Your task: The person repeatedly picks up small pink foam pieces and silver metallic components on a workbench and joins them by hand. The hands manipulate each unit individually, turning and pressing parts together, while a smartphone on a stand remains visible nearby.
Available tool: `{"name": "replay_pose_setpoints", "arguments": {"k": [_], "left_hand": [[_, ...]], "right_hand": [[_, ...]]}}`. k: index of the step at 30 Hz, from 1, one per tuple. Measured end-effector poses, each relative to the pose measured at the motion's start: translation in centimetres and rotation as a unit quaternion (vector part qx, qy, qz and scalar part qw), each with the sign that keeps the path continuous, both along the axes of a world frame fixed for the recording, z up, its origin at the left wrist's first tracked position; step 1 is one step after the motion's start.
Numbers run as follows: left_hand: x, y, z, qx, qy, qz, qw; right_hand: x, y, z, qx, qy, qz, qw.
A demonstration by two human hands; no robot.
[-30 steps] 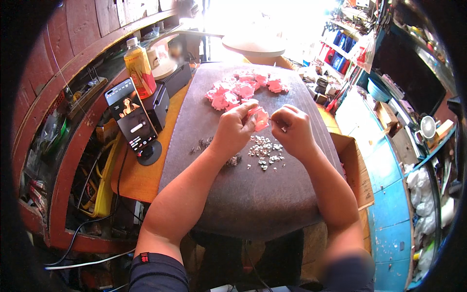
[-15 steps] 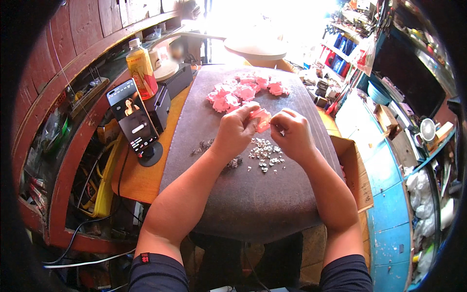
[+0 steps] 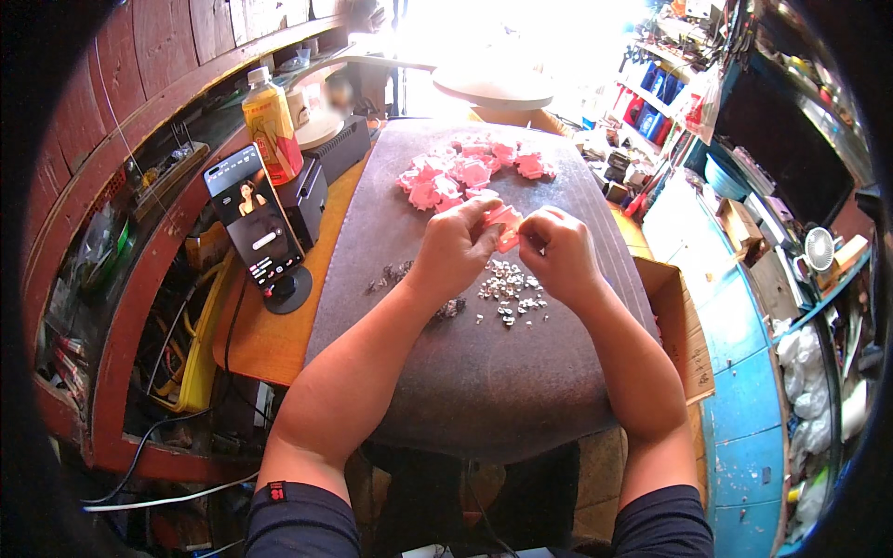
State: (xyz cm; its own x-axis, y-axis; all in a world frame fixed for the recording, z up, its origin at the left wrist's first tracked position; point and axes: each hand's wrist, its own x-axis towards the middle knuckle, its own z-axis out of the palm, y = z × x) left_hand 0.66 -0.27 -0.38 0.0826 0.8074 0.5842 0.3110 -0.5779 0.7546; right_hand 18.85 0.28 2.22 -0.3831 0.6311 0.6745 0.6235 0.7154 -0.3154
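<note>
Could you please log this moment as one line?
left hand: holds pink piece; right hand: curled beside it; tabletop: silvery bits, pink pile

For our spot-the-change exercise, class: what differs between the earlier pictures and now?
The held pink piece has turned slightly and sits closer to the right hand. Nothing was visibly taken up or let go. The left hand still grips it; the pink pile, small silvery pieces and phone stayed put.
</note>
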Motion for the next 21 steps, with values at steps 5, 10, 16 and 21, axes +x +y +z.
{"name": "replay_pose_setpoints", "arguments": {"k": [5, 10, 16, 21], "left_hand": [[0.1, 0.4, -0.7, 0.013, 0.009, -0.006, 1.0], [0.3, -0.1, -0.2, 0.033, 0.04, -0.008, 0.999], [0.2, -0.4, 0.0, -0.024, -0.02, -0.048, 0.998], [0.4, -0.4, 0.6, -0.121, -0.158, -0.089, 0.976]], "right_hand": [[-0.2, 0.0, -0.1, -0.004, -0.039, -0.03, 0.999], [-0.2, -0.2, -0.1, 0.013, -0.095, -0.058, 0.994], [-0.2, -0.3, 0.3, -0.044, -0.087, -0.081, 0.992], [1.3, 1.3, 0.2, -0.332, 0.193, 0.133, 0.914]]}}
